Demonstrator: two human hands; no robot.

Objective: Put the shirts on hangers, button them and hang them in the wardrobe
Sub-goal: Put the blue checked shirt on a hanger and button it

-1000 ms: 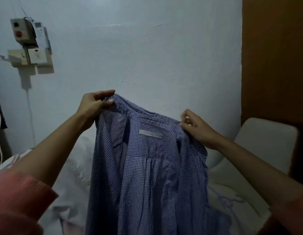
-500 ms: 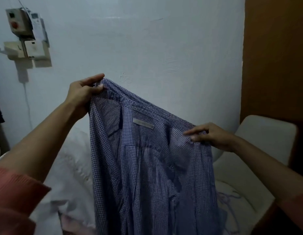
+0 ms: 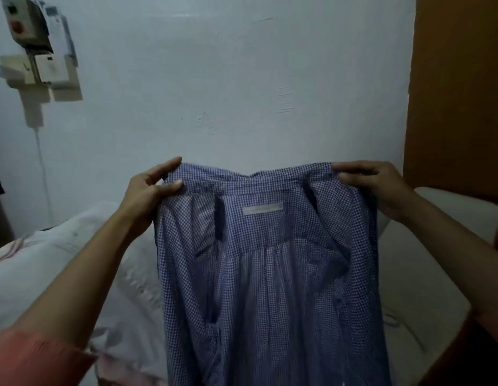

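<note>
A blue-and-white checked shirt (image 3: 270, 288) hangs in front of me, spread open with its inside and a pale neck label facing me. My left hand (image 3: 150, 188) pinches the top edge at the left shoulder between thumb and fingers. At the right shoulder my right hand (image 3: 379, 185) grips the top edge, fingers curled over the cloth. The collar line runs level between both hands. The shirt's lower part runs out of the frame. No hanger is in view.
A bed with white bedding (image 3: 75, 274) lies below and to the left. A pale cushioned headboard (image 3: 443, 274) is at the right. A brown wooden panel (image 3: 459, 93) fills the right edge. Switch boxes (image 3: 36, 48) are mounted on the wall at upper left.
My right hand rose and moved right to the shirt's right shoulder, and my left hand dropped a little. The shirt's top edge went from slanted to level and spread wider.
</note>
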